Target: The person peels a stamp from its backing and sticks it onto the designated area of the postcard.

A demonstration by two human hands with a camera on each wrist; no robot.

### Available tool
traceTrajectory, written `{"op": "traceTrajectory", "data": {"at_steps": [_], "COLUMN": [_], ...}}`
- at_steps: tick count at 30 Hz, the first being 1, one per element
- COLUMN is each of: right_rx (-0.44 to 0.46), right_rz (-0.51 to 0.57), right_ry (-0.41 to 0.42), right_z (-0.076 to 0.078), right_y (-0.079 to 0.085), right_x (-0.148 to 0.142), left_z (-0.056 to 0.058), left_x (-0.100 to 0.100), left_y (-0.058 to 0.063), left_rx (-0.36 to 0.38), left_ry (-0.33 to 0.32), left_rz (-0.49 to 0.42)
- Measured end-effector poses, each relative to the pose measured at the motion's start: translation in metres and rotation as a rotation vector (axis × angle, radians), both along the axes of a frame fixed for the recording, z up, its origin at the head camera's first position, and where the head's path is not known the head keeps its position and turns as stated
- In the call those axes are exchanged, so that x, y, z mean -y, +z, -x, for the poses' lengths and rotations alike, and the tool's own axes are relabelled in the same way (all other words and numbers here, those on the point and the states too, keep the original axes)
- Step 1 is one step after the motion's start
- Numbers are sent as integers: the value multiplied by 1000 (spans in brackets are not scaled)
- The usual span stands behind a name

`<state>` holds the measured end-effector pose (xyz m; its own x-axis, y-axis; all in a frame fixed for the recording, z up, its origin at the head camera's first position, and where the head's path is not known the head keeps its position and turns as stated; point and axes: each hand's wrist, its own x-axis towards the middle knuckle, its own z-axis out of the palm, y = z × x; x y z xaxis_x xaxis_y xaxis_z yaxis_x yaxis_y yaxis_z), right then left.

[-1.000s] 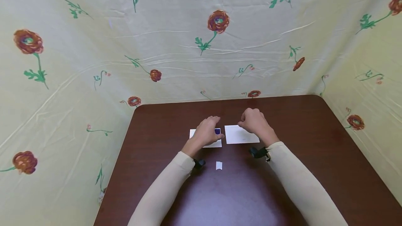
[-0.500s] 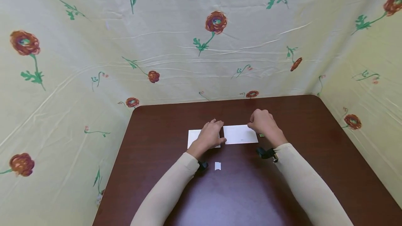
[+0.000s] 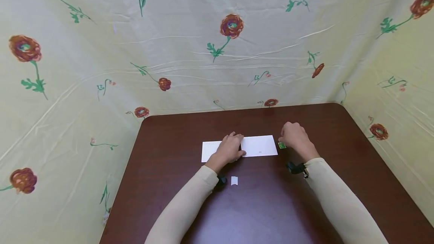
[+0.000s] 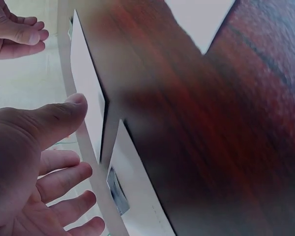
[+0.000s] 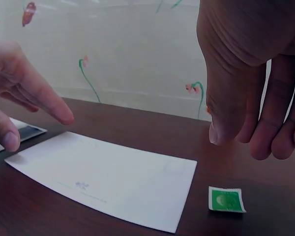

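A small green stamp (image 5: 226,200) lies on the brown table (image 3: 257,206), just right of a faintly printed white card (image 5: 113,177), with your right hand (image 3: 294,136) above it, fingers loosely bent and gripping nothing. Your left hand (image 3: 230,148), relaxed and holding nothing, is over the right part of a second white card (image 3: 210,151) bearing a dark stamp (image 4: 118,191); nearer you lies a white scrap (image 3: 234,180), before a flowered cloth (image 3: 190,29) backdrop.

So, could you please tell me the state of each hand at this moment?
Left hand: open, holding nothing.
Right hand: open, holding nothing, near the green stamp.
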<state>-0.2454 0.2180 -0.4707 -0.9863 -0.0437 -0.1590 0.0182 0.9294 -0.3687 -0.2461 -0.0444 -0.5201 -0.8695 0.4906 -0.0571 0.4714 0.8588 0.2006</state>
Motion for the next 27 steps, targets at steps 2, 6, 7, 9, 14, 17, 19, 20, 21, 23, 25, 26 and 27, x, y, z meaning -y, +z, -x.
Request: {"op": "traceTrajectory", "data": {"at_steps": [2, 6, 7, 9, 14, 17, 19, 20, 21, 23, 25, 26, 27], "right_rx": [3, 20, 27, 39, 61, 64, 58, 51, 46, 40, 36, 33, 34], "right_rz": [-8, -11, -12, -13, -19, -26, -30, -36, -39, -40, -39, -41, -39], "right_ry": [1, 1, -1, -4, -6, -6, -8, -13, -18, -22, -30, -33, -35], "right_z": [0, -1, -1, -1, -2, -2, -2, -3, -3, -3, -4, -4, -4], "right_y": [-3, -8, -9, -12, -17, -19, -21, -21, -22, -25, -27, -28, -29], "right_x": [-2, -6, -6, -7, -8, -8, -8, -8, -8, -8, -8, -7, -8], "left_z": [0, 0, 0, 0, -1, -2, -2, -2, -2, -2, -3, -3, -3], "left_x": [-1, -2, -2, -2, -2, -2, -2, -2, -3, -3, -3, -3, -3], "left_y": [-2, -5, -5, -6, -7, -9, -9, -9, -9, -9, -8, -8, -9], "left_rx": [-1, -5, -4, -3, 1, 6, 7, 7, 5, 3, 0, -1, -3], "left_ry": [0, 6, 8, 12, 14, 15, 14, 14, 14, 12, 9, 8, 7], "left_rz": [6, 22, 24, 27, 8, -10, -14, -15, -16, -15, -12, -8, -3]}}
